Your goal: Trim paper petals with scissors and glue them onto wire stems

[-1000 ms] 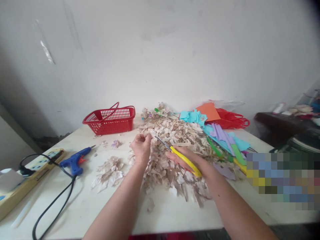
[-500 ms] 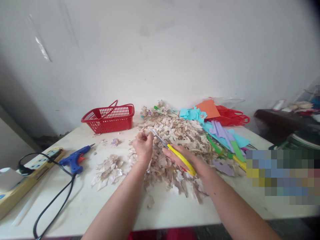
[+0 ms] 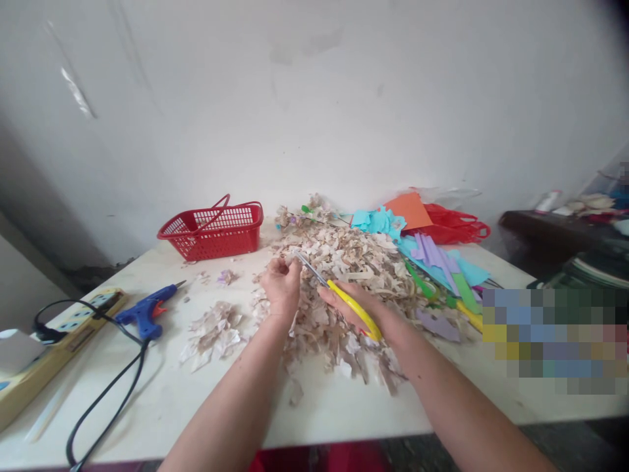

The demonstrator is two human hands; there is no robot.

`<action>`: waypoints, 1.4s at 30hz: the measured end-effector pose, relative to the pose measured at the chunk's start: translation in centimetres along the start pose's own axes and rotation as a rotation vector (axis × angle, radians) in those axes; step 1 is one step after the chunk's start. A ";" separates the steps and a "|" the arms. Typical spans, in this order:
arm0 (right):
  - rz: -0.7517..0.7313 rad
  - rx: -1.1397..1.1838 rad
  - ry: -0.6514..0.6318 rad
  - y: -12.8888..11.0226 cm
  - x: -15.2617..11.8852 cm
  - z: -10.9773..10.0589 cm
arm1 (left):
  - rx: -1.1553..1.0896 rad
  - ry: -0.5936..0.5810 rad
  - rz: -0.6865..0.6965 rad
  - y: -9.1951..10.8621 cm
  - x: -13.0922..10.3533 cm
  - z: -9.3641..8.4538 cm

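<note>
Power strip [image 3: 86,321] in yellow casing lies at the far left of the table [image 3: 206,406], and beside it a blue glue gun [image 3: 147,311] points its nozzle away, black cable [image 3: 108,400] looping below. Next come a red plastic basket [image 3: 221,244] and, nearer, a small pile of pale petal-like scraps [image 3: 213,335].

The left hand [image 3: 282,285] is over the left part of a large heap [image 3: 319,321] of similar scraps, fingers pinched on what looks like a pale scrap [image 3: 291,257], its outline blurred. Scissors [image 3: 350,299] reach those fingertips with their blades; the right hand [image 3: 368,303] is wrapped around the yellow handles. Whether the blades are slightly parted, I cannot tell.

Compared with a second ago, the hands are a little closer together, and the whole view has shifted slightly. Farther right, turquoise crepe paper [image 3: 378,223], an orange sheet [image 3: 409,211], a red plastic bag [image 3: 449,226] and purple strips [image 3: 435,259] lie as before.
</note>
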State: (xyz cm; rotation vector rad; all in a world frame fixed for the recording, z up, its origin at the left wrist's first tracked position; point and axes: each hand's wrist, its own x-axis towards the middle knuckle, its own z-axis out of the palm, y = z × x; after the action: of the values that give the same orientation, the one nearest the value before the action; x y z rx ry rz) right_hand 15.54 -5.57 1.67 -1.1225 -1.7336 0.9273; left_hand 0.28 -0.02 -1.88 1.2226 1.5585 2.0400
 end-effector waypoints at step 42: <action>-0.040 0.180 0.275 1.7 1.5 0.4 | -0.332 -0.326 -0.109 1.7 -3.5 1.1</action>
State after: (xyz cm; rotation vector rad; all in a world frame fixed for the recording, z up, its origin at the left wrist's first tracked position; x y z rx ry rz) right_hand 15.31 -3.62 0.38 -1.0400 -1.4166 0.8435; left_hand 3.60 -2.29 -1.83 1.2336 1.0640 1.8263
